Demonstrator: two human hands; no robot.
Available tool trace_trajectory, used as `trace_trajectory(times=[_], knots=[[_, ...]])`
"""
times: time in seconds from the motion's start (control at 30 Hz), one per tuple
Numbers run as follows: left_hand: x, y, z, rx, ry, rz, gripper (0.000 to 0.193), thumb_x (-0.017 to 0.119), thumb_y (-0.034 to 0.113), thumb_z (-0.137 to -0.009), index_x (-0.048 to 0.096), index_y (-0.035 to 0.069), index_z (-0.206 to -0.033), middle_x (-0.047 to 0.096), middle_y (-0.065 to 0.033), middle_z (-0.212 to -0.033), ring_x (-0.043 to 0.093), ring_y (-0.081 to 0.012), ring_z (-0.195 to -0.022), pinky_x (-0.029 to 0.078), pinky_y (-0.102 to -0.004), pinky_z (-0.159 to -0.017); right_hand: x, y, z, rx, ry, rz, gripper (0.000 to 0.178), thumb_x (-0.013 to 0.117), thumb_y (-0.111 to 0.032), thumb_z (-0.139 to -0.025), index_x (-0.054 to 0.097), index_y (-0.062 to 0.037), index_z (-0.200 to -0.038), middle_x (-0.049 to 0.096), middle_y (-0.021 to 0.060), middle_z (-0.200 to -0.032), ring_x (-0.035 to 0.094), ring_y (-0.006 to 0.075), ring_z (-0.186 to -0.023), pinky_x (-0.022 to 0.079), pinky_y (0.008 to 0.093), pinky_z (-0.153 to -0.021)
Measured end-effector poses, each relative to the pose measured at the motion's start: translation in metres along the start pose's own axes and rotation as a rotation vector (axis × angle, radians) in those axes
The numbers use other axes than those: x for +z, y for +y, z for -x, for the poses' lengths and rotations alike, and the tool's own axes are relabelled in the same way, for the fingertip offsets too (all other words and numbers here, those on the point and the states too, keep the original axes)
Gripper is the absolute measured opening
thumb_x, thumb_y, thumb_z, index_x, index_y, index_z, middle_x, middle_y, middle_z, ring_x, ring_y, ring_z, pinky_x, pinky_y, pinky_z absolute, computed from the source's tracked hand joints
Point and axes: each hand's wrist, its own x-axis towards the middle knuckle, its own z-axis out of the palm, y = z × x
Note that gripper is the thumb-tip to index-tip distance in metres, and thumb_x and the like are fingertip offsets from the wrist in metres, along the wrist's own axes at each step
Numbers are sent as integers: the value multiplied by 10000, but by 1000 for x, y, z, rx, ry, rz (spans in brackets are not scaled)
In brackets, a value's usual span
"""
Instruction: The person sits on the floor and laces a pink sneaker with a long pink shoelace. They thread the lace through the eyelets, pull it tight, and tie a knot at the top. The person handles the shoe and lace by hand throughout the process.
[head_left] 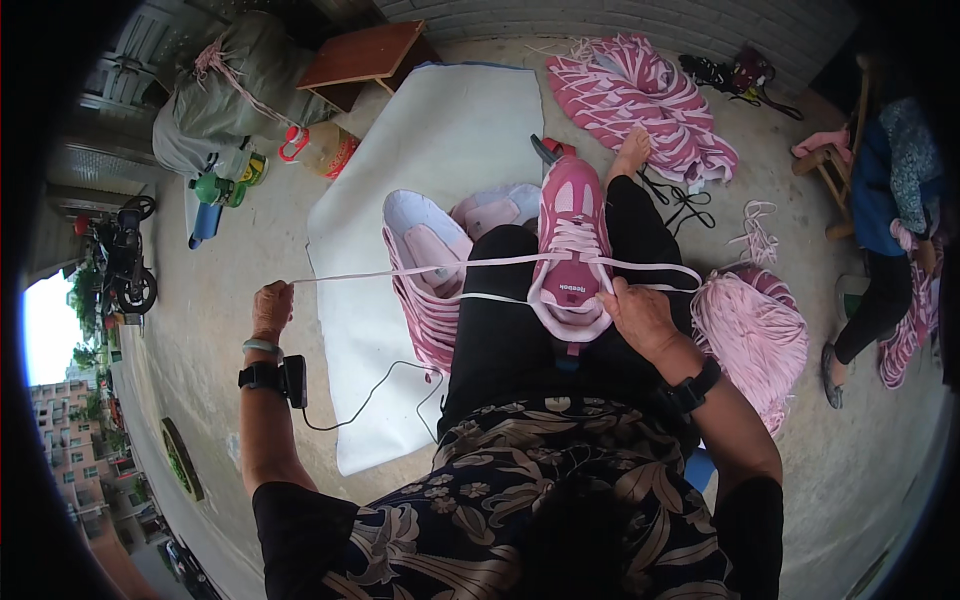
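Note:
A pink sneaker rests on my lap, toe pointing away, with white-pink laces threaded through its eyelets. My left hand, closed and held far out to the left, grips a shoelace stretched taut from the shoe. My right hand holds the sneaker by its collar, thumb at the edge near the tongue; its other fingers are partly hidden. Another lace loop extends past this hand to the right. Left of my lap stands a stack of pink shoe uppers, with another pale pink one behind it.
A bundle of pale pink laces lies by my right thigh. Beyond my foot sits a heap of pink uppers. A white sheet covers the floor; bottles and a wooden stool stand beyond. Another person sits at right.

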Motion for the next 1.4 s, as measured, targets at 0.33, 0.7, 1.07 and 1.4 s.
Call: trace_trajectory(times=[0.33,0.7,1.07,1.4], knots=[[-38,23,-8,-258,-319,-303,160,536,154,-808,628,33,-759,587,-72,-594,582,-175,-460,480,-306,-456,-73,88,36,0,-341,253,167,435,-22,-759,488,1,-916,621,208,-774,621,336,-760,489,401,-665],[-57,143,-89,-185,-98,234,311,446,238,-820,537,45,-593,538,-74,-456,477,-143,-318,339,-261,-294,-196,218,-43,903,332,-504,152,559,-254,-836,570,-103,-855,577,46,-647,587,148,-589,466,301,-487],[133,268,69,-162,-929,931,306,548,288,-892,584,30,-730,431,23,-486,314,-51,-348,236,-196,-355,-10,34,-10,694,-58,-1725,160,617,-203,-844,574,-64,-776,570,11,-655,480,74,-480,332,194,-405],[172,289,87,-224,-750,1291,119,609,144,-842,619,30,-810,605,-34,-637,541,-92,-470,425,-197,-424,10,21,-32,452,96,-1612,94,589,-82,-837,559,-46,-756,581,24,-679,525,66,-553,402,198,-489]])
